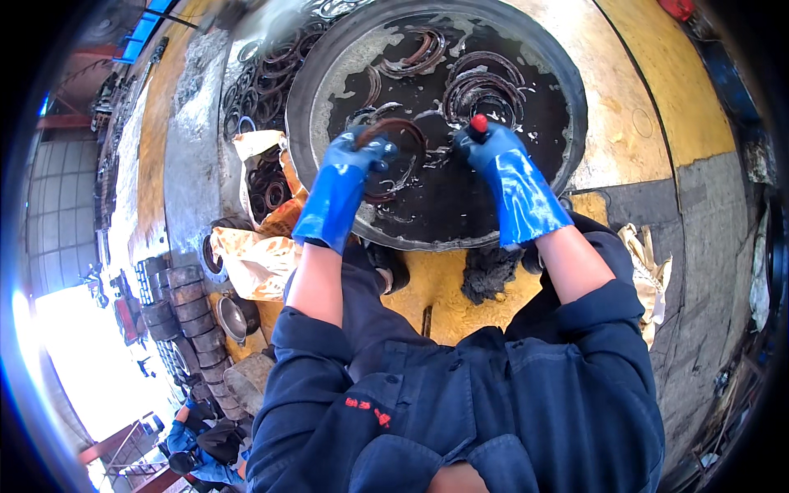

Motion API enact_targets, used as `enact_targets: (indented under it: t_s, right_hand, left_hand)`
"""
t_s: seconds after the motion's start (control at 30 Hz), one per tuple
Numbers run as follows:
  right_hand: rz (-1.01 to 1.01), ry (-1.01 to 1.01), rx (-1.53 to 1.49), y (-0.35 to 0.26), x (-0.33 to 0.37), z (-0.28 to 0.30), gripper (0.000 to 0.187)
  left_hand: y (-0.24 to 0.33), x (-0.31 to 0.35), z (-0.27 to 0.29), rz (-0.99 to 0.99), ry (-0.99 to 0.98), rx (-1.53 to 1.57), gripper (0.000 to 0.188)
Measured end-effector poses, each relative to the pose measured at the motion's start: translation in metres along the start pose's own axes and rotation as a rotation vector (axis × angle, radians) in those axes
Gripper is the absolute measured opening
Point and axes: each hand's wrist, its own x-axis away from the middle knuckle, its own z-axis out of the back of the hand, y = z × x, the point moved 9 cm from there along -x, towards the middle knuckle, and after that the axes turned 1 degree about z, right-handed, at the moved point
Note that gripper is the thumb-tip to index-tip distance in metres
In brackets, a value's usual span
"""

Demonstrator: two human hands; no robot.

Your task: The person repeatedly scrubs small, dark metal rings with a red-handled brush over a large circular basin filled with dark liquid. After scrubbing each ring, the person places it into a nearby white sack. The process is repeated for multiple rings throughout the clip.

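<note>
My left hand (349, 160), in a long blue rubber glove, is closed on the left side of a reddish-brown ring (417, 135). The ring is held over a wide round black basin (302, 156) of dark liquid with patches of foam. My right hand (500, 156), gloved the same way, is closed round something with a rounded red end (479, 122) standing up by the thumb; the rest of that red-ended thing is hidden by the glove. Just beyond the right hand, several brown rings (485, 80) lie overlapping in the basin. More rings (419, 56) rest toward its far side.
Left of the basin are a heap of dark rings (275, 74) and an open orange-and-white sack (259, 263). A metal bowl (236, 319) and stacked dark cylinders (193, 300) stand nearer. Another person (205, 444) is at lower left. A pale sack (645, 271) lies at my right.
</note>
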Motion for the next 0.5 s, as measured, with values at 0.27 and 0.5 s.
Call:
enact_targets:
  t_s: [0.27, 0.5]
  right_hand:
    - [0.742, -0.003, -0.419, -0.086, 0.035, 0.014, 0.023]
    - [0.11, -0.062, -0.443, -0.017, 0.001, -0.019, 0.03]
  left_hand:
    - [-0.002, 0.007, -0.003, 0.018, -0.02, 0.29, 0.042]
    - [0.001, -0.008, -0.002, -0.044, 0.039, 0.417, 0.027]
